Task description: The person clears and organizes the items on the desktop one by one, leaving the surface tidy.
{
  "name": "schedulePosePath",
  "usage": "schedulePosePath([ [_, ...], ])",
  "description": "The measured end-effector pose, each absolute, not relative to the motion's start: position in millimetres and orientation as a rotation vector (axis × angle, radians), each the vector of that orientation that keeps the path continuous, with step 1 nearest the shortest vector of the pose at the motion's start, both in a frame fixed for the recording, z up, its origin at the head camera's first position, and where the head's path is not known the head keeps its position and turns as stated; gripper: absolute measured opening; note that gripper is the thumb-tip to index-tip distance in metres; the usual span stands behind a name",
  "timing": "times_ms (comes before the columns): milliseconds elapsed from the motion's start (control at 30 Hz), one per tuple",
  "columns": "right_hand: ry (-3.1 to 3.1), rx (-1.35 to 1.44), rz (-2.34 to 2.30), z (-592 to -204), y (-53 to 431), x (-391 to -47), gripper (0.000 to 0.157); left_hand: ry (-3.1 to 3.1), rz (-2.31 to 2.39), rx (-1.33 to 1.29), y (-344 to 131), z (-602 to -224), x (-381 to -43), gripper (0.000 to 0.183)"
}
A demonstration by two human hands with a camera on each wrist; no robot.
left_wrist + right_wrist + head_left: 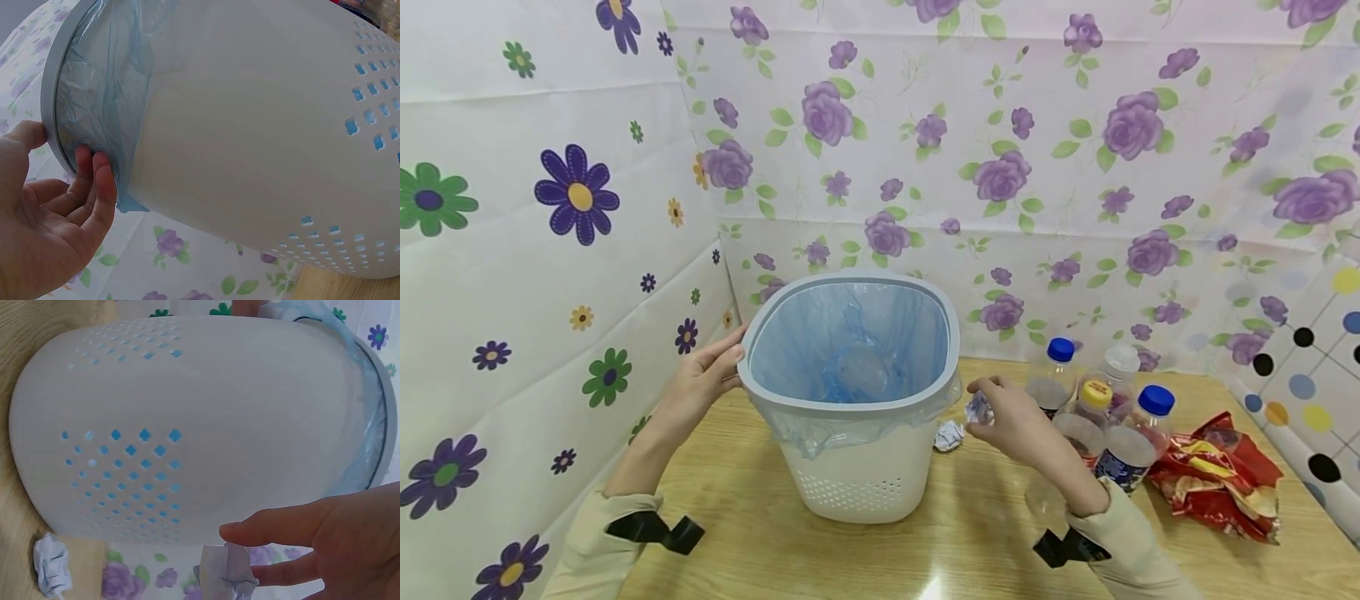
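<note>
On the feeds I'm seeing a wood-grain table (737,533), glare showing along the near edge. Sheets are lining three sides: purple-rose sheet (880,92) at the back, daisy sheet (475,317) on the left, dotted sheet (1333,367) on the right. A white bin (857,479) is standing upright mid-table, grey rim on top, blue liner (820,432) folding out over it. Four capped bottles (1060,350) are clustering to the right, with a red packet (1217,475) lying just beside them. One loose wad (949,436) is sitting on the table by the bin's right side

Pose: left arm is reaching forward, left hand (700,387) gripping the rim at the bin's left, thumb pressing the rim's edge, fingertips curling under it onto the liner. Right forearm is angling in past the bottles, right hand (1018,421) pinching a crumpled paper (225,575) between thumb and fingers. I'm reading that paper as raised off the table, beside the bin's right wall and outside the opening
</note>
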State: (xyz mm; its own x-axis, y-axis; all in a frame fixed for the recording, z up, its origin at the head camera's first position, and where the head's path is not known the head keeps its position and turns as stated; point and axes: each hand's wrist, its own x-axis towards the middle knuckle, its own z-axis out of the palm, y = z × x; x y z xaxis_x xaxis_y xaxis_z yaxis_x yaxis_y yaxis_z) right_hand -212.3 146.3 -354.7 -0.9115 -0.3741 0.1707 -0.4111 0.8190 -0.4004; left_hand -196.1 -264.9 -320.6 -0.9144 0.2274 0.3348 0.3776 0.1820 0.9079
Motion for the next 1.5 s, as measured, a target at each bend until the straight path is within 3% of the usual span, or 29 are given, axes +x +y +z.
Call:
schedulePosePath([
  [1500,-2.538,0.561,0.737,-287.9,138.3,-190.9,0.052,-2.318,-1.850,-0.588,-265.2,-321.4,-196.7,0.056],
])
